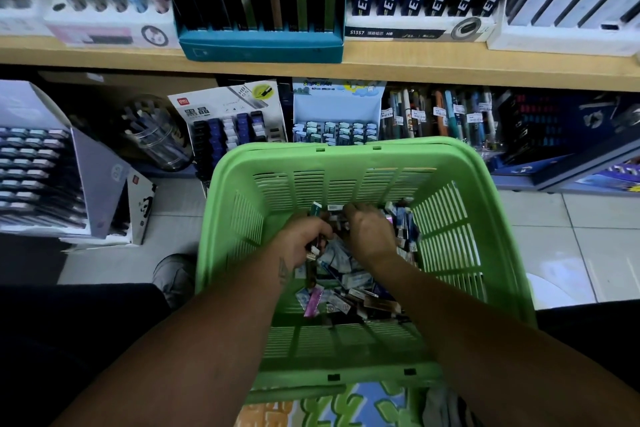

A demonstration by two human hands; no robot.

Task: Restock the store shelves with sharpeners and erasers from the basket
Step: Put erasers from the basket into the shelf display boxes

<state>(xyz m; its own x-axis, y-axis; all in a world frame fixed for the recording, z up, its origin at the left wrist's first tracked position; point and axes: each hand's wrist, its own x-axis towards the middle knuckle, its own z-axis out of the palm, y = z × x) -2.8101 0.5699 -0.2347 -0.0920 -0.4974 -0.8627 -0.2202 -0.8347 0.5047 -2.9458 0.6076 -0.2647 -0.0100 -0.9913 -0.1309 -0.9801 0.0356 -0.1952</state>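
A: Basket?
B: Green slotted plastic basket (450, 239), centre of the view, in front of the lower shelf. Both forearms reach down into it.

A: What's inside?
B: Pile of small boxed stationery (346, 284) on the basket floor, mostly white, blue and dark packs, one pink pack (313, 302) near the front. Looks like erasers and sharpeners, but too small and blurred to tell which is which.

A: Left hand?
B: Left hand (301, 239) is down in the pile at the left, fingers curled round a few small packs, a white one showing at the heel of the hand.

A: Right hand?
B: Right hand (370, 232) is just beside it, further back, palm down on the pile, fingers bent into the packs. Can't tell if it's actually gripping one.

A: Shelves?
B: Wooden shelf board (415, 68) runs across the top, with boxes of slim packs standing on it, including a teal display box (259, 45). Below it, behind the basket: a display box of dark and blue lead cases (228, 128), a pale blue display box (337, 121) of small packs, tagged pens (436, 114) to the right, and a clear round tub (156, 135) to the left.

A: Floor?
B: Pale tiles (571, 236), a grey shoe (175, 274) just left of the basket.
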